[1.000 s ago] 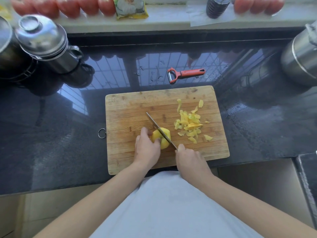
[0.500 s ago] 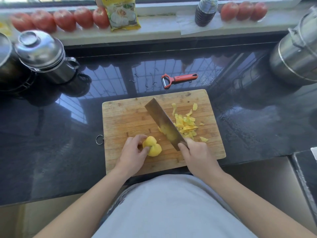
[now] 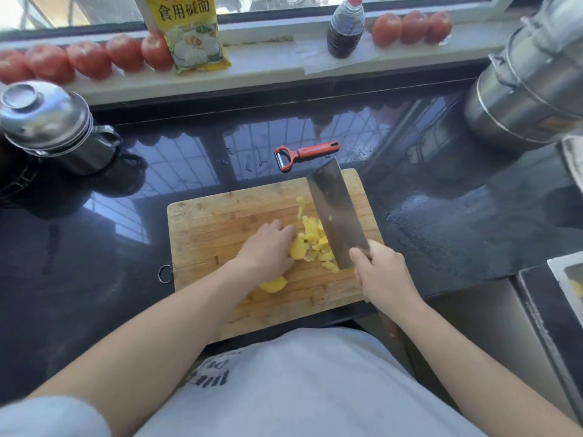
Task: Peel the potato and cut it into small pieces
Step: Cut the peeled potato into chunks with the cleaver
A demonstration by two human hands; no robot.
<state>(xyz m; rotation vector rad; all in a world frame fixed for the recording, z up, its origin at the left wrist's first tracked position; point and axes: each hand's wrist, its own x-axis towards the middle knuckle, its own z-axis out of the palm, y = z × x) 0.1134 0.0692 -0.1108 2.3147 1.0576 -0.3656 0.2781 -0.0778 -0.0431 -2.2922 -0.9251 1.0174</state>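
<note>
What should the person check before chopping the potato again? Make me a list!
1. Cleaver held firmly: ok, the right hand grips its handle.
2. Blade away from fingers: ok, it is lifted and tilted, off to the right of the left hand.
3. Potato half ready to cut: not ok, it lies loose near the left wrist, nobody holding it.
4. Space to cut: not ok, peels are piled mid-board under the left hand's fingertips.
5. Cutting board steady: cannot tell.
6. Peeler out of the way: ok, it lies on the counter behind the board.
</note>
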